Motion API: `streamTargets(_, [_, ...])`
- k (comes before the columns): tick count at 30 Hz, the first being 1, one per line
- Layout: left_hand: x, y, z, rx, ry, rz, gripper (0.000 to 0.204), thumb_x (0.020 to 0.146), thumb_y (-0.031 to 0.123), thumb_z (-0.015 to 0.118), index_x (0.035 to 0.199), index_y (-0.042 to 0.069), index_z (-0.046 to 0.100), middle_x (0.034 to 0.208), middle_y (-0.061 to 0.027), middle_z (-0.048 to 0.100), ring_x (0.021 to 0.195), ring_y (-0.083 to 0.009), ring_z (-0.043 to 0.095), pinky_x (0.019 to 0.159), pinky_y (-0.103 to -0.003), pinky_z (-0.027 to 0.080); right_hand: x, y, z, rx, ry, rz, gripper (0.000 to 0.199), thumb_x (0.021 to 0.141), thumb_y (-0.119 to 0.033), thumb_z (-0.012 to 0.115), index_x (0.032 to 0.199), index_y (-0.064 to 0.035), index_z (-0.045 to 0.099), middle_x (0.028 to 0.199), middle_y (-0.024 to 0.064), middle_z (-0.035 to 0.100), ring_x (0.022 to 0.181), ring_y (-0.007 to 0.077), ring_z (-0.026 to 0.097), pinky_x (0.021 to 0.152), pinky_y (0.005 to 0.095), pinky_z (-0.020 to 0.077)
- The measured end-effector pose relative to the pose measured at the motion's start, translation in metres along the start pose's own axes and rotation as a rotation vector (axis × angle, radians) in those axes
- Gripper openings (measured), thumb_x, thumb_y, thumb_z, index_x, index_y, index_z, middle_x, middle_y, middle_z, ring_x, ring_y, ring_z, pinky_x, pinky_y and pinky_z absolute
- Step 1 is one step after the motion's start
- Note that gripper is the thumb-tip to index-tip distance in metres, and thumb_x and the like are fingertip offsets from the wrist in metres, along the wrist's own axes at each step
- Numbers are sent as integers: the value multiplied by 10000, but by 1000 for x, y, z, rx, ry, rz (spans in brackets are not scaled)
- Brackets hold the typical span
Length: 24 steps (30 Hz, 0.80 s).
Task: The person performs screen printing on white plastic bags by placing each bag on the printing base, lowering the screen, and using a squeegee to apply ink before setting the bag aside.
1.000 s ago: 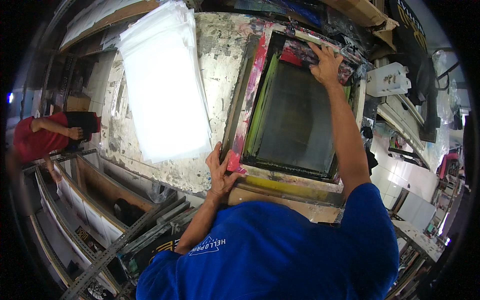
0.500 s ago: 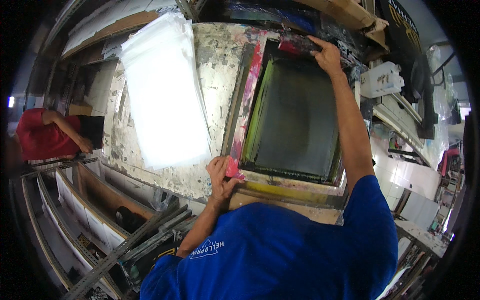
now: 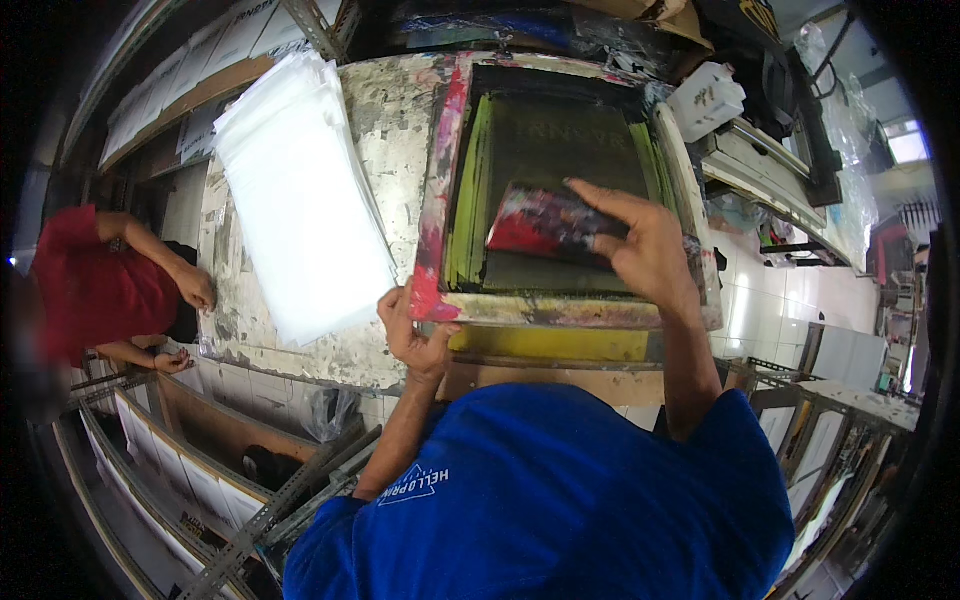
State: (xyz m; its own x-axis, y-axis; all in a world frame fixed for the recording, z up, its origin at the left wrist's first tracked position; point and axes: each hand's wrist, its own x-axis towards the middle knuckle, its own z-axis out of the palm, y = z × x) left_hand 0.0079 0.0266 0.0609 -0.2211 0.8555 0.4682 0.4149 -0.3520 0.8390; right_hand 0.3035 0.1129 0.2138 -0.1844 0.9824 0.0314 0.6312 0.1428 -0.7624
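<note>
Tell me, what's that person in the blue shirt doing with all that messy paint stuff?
The person is working at a paint-stained screen-printing frame lying on a worn table. The right hand presses a red-smeared squeegee onto the dark mesh, while the left hand grips the frame's near corner. A stack of white sheets lies beside it.

Screen frame point(image 3: 440, 210): wood, rough, caked in dried pink and yellow ink. Mesh point(image 3: 560, 140): dark matt fabric. Squeegee point(image 3: 545, 225): glossy with wet red ink. Bench point(image 3: 395, 110): chipped, flaking paint, matt. Sheet stack point(image 3: 300, 190): smooth translucent white plastic, slight sheen. Jug point(image 3: 705, 100): matt white plastic.
</note>
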Motion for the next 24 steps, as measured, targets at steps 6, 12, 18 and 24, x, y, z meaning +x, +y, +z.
streamTargets(6, [76,64,19,-183,262,-106,586,797,289,869,1234,-48,671,1170,-129,614,1131,-266,524,999,-379,430,-11,-91,-34,-586,136,-307,681,710,-35,730,1356,-244,678,939,189,672,889,345,653,802,426,517])
streamTargets(12, [178,69,75,-585,392,245,664,1039,354,603,1492,-69,365,1316,-160,600,1182,-228,591,1057,-370,451,64,-86,-92,-593,435,-677,597,721,-166,779,1313,-196,702,908,151,714,769,304,702,728,374,553])
streamTargets(18, [216,-77,171,-77,-39,-119,447,968,308,707,1297,9,662,1108,-119,685,1062,-221,611,957,-386,490,105,-124,-117,-362,435,-751,439,793,-224,589,1117,23,755,937,221,761,737,293,698,733,376,565])
streamTargets(24, [202,-132,240,695,-272,68,412,851,362,789,1232,214,740,1200,-157,680,1132,-334,601,884,-489,506,127,-121,-143,-385,310,-750,411,810,-222,591,1065,63,741,905,263,733,742,319,689,761,363,565])
